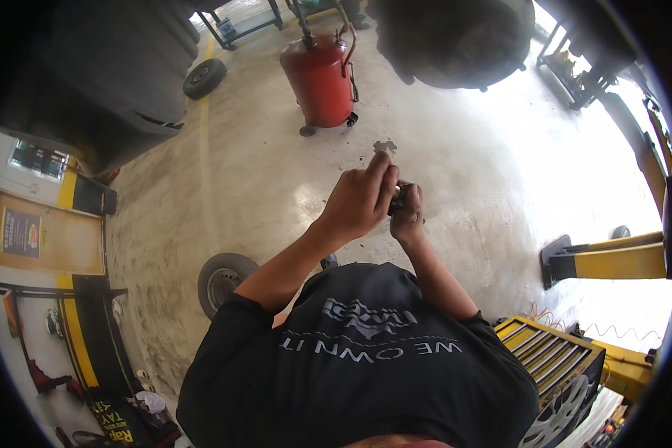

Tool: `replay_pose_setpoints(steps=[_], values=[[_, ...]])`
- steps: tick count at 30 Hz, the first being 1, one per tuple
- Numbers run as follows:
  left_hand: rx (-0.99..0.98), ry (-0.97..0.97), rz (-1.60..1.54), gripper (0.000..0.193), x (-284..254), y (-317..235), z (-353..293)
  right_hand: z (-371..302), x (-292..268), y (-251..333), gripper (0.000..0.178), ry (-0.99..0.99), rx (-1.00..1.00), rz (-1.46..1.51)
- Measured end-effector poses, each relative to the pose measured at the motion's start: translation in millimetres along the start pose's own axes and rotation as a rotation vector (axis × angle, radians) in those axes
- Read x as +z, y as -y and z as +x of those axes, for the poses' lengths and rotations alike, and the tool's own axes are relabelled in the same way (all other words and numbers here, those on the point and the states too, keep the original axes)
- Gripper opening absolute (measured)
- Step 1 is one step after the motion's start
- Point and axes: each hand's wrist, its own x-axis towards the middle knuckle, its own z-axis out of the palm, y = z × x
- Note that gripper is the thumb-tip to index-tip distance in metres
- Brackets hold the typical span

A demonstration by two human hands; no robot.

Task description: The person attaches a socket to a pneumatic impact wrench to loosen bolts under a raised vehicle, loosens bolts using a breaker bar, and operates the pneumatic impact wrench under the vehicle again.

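A dark part [398, 199] sits between a person's hands above the floor [261, 172], clasped in the nearer right hand [407, 216]. The left hand [357, 198] curls at its left side, any grip hidden; the part's long axis cannot be made out.

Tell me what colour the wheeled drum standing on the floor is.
The wheeled drum is red; the head view shows it best.
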Motion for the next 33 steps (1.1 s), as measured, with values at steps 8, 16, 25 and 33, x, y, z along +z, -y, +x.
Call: replay_pose_setpoints(steps=[8,16,25,33], values=[[-0.071,0.192,-0.094,0.037,-11,53,25,7,-32,-40,0.047,0.014,0.056,0.056],[0.145,0.05,-0.699,0.036,-52,109,176,9,-1,-49,0.04,-0.379,-0.403,-0.587],[1.012,-0.138,0.302,0.044,-64,133,239,-21,34,-118,0.031,-0.658,-0.225,-0.288],[0.804,-0.079,-0.089,0.041,-59,117,248,-54,96,-123,0.039,-0.892,-0.192,-0.218]])
